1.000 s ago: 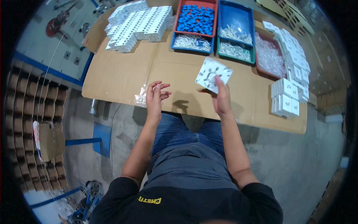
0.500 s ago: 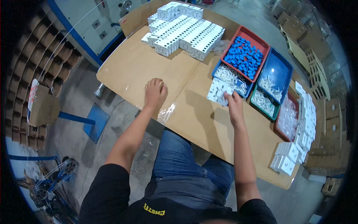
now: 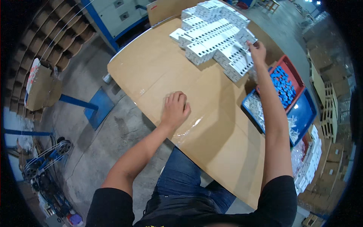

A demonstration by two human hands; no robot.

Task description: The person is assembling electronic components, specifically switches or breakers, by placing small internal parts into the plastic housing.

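Note:
My right hand [image 3: 258, 51] is stretched out over the far part of the table. Its thumb and fingers pinch the edge of a flat white square piece [image 3: 245, 36] with dark marks, held at the right side of a large block of stacked white pieces [image 3: 211, 39]. Whether the piece touches the stack, I cannot tell. Rows of black spots run along the stack's top. Nearer to me, my left hand [image 3: 176, 109] rests on the brown cardboard-covered table [image 3: 151, 72], holding nothing, its fingers loosely bent and the thumb apart.
Right of my forearm, a red tray [image 3: 293, 72] holds small blue parts. Beside it are a blue tray [image 3: 306, 113] and another blue tray [image 3: 254, 109] with white parts. More white pieces [image 3: 310, 162] line the right edge. A blue-framed cabinet [image 3: 121, 17] stands beyond the table.
My right hand has carried the white square piece from beside the trays up to the stacks. My left hand stays on the table. The whole view has shifted, with the trays now farther right.

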